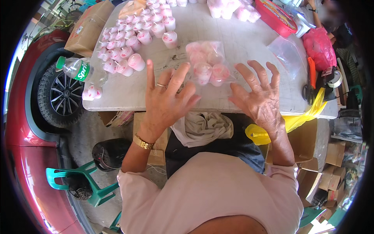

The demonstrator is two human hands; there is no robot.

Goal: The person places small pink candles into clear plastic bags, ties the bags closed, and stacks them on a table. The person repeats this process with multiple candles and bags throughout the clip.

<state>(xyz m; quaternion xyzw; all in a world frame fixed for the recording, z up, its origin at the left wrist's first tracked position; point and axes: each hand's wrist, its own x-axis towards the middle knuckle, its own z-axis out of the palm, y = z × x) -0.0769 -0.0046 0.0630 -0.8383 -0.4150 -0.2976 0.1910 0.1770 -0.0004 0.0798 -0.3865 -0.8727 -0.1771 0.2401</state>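
A transparent plastic bag (207, 60) filled with several pink-and-white candles lies on the white table (181, 101) in front of me. My left hand (169, 92) hovers at the bag's left side, fingers spread and nothing in them. On the other side, my right hand (258, 92) has its fingers apart and curled near the bag's lower right corner. Whether any fingertip touches the plastic I cannot tell. Rows of loose votive candles (133, 42) with white wicks stand at the table's left. More bagged candles (223, 8) sit at the far edge.
A Sprite bottle (81, 70) lies by two candles (92, 93) at the left edge. To the right are an empty plastic bag (287, 55), a red tub lid (276, 16), black scissors (308, 93), an orange-handled tool (311, 71) and a yellow plastic bag (301, 120). A co-worker's arm (315, 17) shows beyond.
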